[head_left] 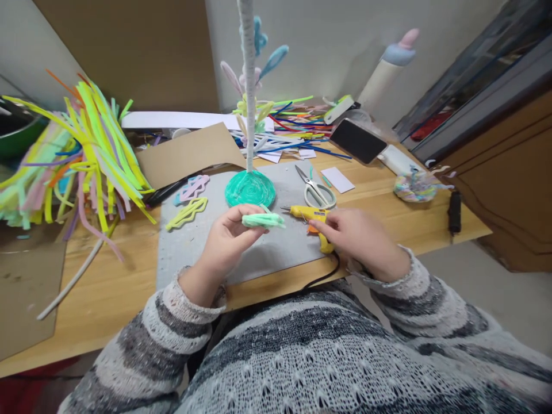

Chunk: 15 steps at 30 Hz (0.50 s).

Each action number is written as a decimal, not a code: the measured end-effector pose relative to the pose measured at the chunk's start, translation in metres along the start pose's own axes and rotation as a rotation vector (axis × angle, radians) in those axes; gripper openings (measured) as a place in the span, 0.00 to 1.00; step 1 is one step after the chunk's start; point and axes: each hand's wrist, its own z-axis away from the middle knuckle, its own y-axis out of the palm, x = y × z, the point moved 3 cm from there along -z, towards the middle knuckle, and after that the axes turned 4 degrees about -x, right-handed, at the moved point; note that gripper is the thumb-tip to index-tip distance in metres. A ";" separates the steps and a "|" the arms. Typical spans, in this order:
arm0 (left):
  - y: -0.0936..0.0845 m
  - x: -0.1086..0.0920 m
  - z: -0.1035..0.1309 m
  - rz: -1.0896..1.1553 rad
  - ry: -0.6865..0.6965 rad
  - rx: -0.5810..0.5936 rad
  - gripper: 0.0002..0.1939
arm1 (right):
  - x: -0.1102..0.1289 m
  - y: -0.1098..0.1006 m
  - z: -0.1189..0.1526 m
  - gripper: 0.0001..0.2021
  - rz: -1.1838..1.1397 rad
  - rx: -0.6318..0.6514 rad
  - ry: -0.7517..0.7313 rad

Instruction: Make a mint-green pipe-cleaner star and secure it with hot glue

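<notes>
My left hand (230, 236) pinches a small mint-green piece of bent pipe cleaner (264, 220) over the grey mat (263, 253). To its right, my right hand (360, 238) has its fingers at the yellow glue gun (325, 244), with thumb and finger close together by its body; the gun's nozzle points left. Just behind my left hand stands a green coiled disc (249, 188) with a white wrapped stem (249, 86) rising from it. Yellow zigzag pieces (187, 213) and pink and blue ones (194, 188) lie on the mat's left part.
Scissors (317, 190) lie open behind the glue gun, near a white card (337, 179). A phone (359, 140) rests farther back. Bundled pipe cleaners (95, 144) spread over the left side beside cardboard (190, 155). A black cable (323, 278) runs off the front edge.
</notes>
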 end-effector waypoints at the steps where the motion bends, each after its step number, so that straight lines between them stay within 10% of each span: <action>1: 0.001 -0.002 0.000 0.003 0.026 0.011 0.09 | -0.007 0.002 0.000 0.25 0.085 0.037 0.034; 10: 0.004 -0.012 0.002 -0.197 0.240 0.094 0.11 | -0.018 0.023 0.010 0.10 0.028 0.083 0.143; 15: 0.003 -0.016 0.007 -0.376 0.467 0.125 0.09 | -0.017 0.010 0.016 0.16 -0.591 -0.115 0.307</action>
